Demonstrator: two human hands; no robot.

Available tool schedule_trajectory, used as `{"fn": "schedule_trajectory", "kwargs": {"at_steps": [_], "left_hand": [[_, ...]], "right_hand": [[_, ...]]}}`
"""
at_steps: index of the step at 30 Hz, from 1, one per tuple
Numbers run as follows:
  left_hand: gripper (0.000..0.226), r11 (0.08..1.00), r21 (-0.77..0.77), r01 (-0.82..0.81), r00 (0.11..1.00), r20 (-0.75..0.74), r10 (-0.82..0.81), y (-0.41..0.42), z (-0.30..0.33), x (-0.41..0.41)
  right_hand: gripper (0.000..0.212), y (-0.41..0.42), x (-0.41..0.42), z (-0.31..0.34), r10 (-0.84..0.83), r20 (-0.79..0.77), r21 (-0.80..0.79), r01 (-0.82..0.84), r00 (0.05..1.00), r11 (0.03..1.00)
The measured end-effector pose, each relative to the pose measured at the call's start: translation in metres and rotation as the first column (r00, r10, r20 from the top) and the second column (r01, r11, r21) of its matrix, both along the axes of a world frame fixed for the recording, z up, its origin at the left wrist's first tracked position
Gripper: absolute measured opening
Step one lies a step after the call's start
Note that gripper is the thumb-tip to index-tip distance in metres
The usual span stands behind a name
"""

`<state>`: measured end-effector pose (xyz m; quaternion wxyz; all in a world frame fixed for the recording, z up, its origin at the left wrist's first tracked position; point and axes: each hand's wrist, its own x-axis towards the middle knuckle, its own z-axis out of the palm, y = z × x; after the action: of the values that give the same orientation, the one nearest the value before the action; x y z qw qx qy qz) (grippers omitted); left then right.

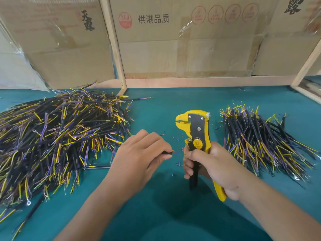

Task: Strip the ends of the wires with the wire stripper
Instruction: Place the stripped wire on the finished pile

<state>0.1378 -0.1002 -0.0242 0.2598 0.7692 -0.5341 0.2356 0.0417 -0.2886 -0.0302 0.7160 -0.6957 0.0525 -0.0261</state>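
My right hand (211, 168) grips the handles of a yellow and black wire stripper (196, 129), held upright with its jaws pointing left. My left hand (140, 154) pinches a black cable (167, 152) whose short yellow, red and blue ends poke out toward the stripper's handles. The cable end sits below the jaws, not inside them. A big heap of black cables with yellow and purple ends (57, 136) lies at the left. A smaller pile of the same cables (260, 141) lies at the right.
Small bits of coloured insulation (177, 164) are scattered on the green table mat (156, 214) between my hands. Cardboard boxes (173, 40) in a wooden frame (199, 82) wall off the back of the table.
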Motion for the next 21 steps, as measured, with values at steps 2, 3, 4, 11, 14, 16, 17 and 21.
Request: {"fn": "schedule_trajectory", "kwargs": {"at_steps": [2,3,4,11,14,16,17,21], "left_hand": [[0.016,1.000,-0.010,0.000,0.998,0.058,0.000,0.000,-0.001,0.002],[0.014,1.000,-0.022,-0.006,0.996,0.084,0.008,0.001,-0.001,0.003],[0.012,0.999,-0.040,-0.018,0.995,0.095,0.022,0.002,-0.001,0.005],[0.012,0.992,-0.106,-0.067,0.998,0.008,0.068,0.010,0.001,0.015],[0.016,0.992,-0.111,-0.060,0.996,-0.067,0.052,0.009,0.008,0.013],[0.016,0.989,-0.134,-0.057,0.991,-0.126,0.040,0.003,0.017,0.009],[0.014,0.987,-0.149,-0.061,0.986,-0.163,0.037,-0.002,0.023,0.007],[0.012,0.959,-0.273,-0.080,0.782,-0.614,-0.110,-0.040,0.058,0.009]], "right_hand": [[0.017,0.000,0.000,0.001,-0.002,-0.009,0.022,0.002,1.000,1.000],[0.017,0.000,0.001,0.001,-0.009,-0.013,0.031,0.010,1.000,0.999],[0.019,-0.002,0.002,0.000,-0.020,-0.021,0.041,0.021,1.000,0.999],[0.005,-0.016,0.011,-0.005,0.030,-0.186,0.427,0.053,0.982,0.902],[0.023,-0.014,0.013,-0.009,0.087,-0.279,0.562,0.089,0.956,0.822],[0.023,-0.012,0.013,-0.011,0.133,-0.282,0.612,0.071,0.950,0.788],[0.022,-0.011,0.013,-0.011,0.146,-0.280,0.627,0.066,0.949,0.776],[0.020,-0.009,0.011,-0.010,0.161,-0.290,0.652,0.072,0.943,0.755]]}}
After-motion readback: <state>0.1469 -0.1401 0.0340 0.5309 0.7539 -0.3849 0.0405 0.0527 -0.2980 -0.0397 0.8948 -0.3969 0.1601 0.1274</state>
